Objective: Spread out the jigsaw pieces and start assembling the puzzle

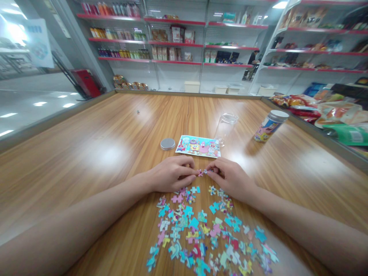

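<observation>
1. L hand (174,173) pinches pink jigsaw pc (200,173); R hand (231,176) grips pale-blue pc (205,171) just beside it.
2. Loose jigsaw pcs (193,223) lie scattered nearer cam on woodgrain surface (135,132).
3. Farther back: cartoon card (198,146), w/ silver lid (168,144) at its L, clear jar (227,126) & cartoon tube (268,127) at R.
4. Rm: red-edged shelves (176,43) w/ btls (115,33) & pkts (165,53); snack bags (299,102) far R.

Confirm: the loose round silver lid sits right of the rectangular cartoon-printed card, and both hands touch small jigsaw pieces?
Not quite: the head view shows the loose round silver lid left of the cartoon card. The left hand and right hand do touch jigsaw pieces.
</observation>
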A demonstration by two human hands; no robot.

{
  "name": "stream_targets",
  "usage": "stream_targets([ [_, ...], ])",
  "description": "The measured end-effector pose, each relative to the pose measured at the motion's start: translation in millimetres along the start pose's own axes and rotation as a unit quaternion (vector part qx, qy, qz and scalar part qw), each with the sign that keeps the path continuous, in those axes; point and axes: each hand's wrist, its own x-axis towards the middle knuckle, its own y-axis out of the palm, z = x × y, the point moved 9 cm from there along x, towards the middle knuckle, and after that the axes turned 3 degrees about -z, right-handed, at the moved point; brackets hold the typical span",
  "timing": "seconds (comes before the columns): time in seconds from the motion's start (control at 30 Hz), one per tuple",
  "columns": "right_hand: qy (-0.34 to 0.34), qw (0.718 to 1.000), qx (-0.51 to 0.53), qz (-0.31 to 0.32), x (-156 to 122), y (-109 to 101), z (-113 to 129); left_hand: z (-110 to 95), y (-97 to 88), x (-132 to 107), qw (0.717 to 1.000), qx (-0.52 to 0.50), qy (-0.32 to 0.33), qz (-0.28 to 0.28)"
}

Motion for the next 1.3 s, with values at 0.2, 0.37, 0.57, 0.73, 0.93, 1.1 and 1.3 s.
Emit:
stream_targets([
  [0.2,0.003,1.0,0.005,0.005,1,0,1,-13,-9.0,0,0.997,0.015,0.063,-0.048],
  [0.37,0.003,1.0,0.008,0.006,2,-1,2,-17,-8.1,3,0.997,0.007,0.07,-0.026],
  [0.57,0.005,1.0,0.022,0.006,1,0,0,-14,-4.3,4,0.998,-0.004,0.059,-0.01],
  [0.73,0.007,1.0,0.026,0.007,0,1,-1,-14,-0.6,2,0.998,-0.015,0.061,0.006],
  [0.93,-0.002,1.0,0.016,0.011,1,1,1,-15,0.7,2,0.998,-0.017,0.062,0.023],
  [1.1,-0.008,1.0,0.01,-0.003,0,-1,2,-15,-0.6,3,0.998,-0.022,0.065,0.015],
  [1.3,-0.009,1.0,0.013,-0.01,-1,-3,2,-17,-1.0,3,0.997,-0.016,0.069,0.014],
])
